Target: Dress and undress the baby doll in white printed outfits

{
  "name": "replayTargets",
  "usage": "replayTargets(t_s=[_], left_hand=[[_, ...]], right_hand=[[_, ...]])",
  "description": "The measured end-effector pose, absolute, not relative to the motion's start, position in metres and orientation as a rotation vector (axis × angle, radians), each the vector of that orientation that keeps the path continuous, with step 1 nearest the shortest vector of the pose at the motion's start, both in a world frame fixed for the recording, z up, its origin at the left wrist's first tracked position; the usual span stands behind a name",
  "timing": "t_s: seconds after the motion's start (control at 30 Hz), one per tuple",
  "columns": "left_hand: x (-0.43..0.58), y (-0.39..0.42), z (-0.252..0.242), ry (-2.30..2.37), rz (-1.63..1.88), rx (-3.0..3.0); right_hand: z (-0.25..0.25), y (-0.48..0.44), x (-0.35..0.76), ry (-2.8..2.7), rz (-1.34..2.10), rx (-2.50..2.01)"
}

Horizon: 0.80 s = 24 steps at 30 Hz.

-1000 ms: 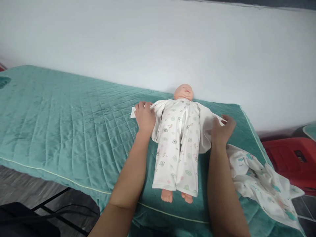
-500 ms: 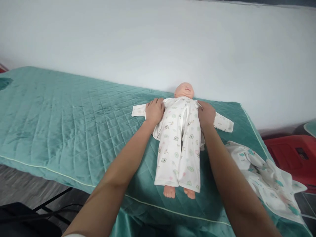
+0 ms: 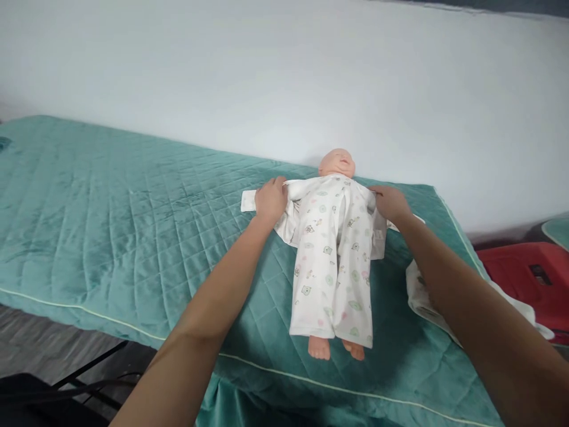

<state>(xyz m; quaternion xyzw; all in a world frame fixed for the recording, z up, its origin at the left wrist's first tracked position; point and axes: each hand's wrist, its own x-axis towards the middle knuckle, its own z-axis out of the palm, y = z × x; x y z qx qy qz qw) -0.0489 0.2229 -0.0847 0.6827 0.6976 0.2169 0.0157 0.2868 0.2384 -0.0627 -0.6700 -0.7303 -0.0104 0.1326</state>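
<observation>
A baby doll (image 3: 336,162) lies on its back, head toward the wall and bare feet toward me. White printed baby trousers (image 3: 331,261) cover its front from chest to ankles. At the doll's chest, my left hand (image 3: 272,200) is closed on one side of the trousers' top edge. My right hand (image 3: 391,203) pinches the other side, and the cloth is stretched between them. Beneath lies a white baby top (image 3: 379,236), its left-hand sleeve (image 3: 248,200) sticking out past my left hand. The other sleeve is mostly hidden behind my right hand.
A green quilted cover (image 3: 133,237) lies over the bed, against a white wall (image 3: 222,77). Bunched white cloth (image 3: 420,296) rests at the right, partly behind my right forearm. A red plastic object (image 3: 527,273) stands beyond the right edge.
My hands have moved apart, the right one outward to the right, pulling the trousers' top edge wider. My right forearm now covers more of the bunched cloth.
</observation>
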Motion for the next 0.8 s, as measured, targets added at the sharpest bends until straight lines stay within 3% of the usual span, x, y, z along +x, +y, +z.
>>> replayTargets(t_s=[0.13, 0.3, 0.5, 0.8], left_hand=[[-0.044, 0.217, -0.087, 2.201, 0.686, 2.094], [-0.043, 0.219, -0.09, 2.183, 0.757, 2.089], [-0.047, 0.219, -0.087, 2.168, 0.718, 2.083], [-0.048, 0.223, -0.091, 2.172, 0.726, 2.125]], right_hand=[[-0.03, 0.221, 0.246, -2.21, -0.18, -1.639], [-0.005, 0.209, 0.148, -2.557, 0.003, -1.256], [-0.026, 0.231, 0.071, -2.863, -0.166, -1.342], [-0.029, 0.255, 0.068, -2.992, -0.144, -1.393]])
